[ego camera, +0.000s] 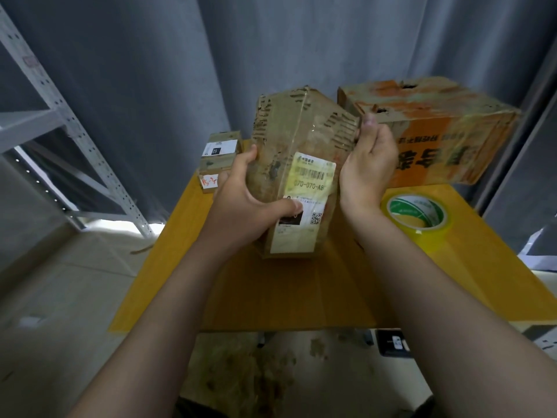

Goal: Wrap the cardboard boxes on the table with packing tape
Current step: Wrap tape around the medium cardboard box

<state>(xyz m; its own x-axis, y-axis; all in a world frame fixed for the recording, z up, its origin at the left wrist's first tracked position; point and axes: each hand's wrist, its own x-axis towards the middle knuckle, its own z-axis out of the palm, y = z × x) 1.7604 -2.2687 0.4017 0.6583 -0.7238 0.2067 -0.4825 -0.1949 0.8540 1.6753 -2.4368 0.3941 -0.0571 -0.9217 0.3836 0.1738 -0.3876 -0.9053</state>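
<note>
A worn brown cardboard box [297, 137] with a white shipping label stands tilted on the yellow table [301, 297], old clear tape across its top. My left hand [244, 194] grips its left side, thumb lying across the label. My right hand [369, 164] holds its right edge, thumb up against the top corner. A roll of yellowish packing tape [417, 218] lies flat on the table to the right of my right wrist. A large orange-and-brown box [437, 128] sits behind it at the back right. Two small boxes [218, 159] are stacked at the back left.
A grey metal shelf frame [60, 122] stands to the left of the table. Grey curtains [271, 40] hang behind. The table's near edge ends above a stained floor, where a small dark object [391, 342] lies at the right.
</note>
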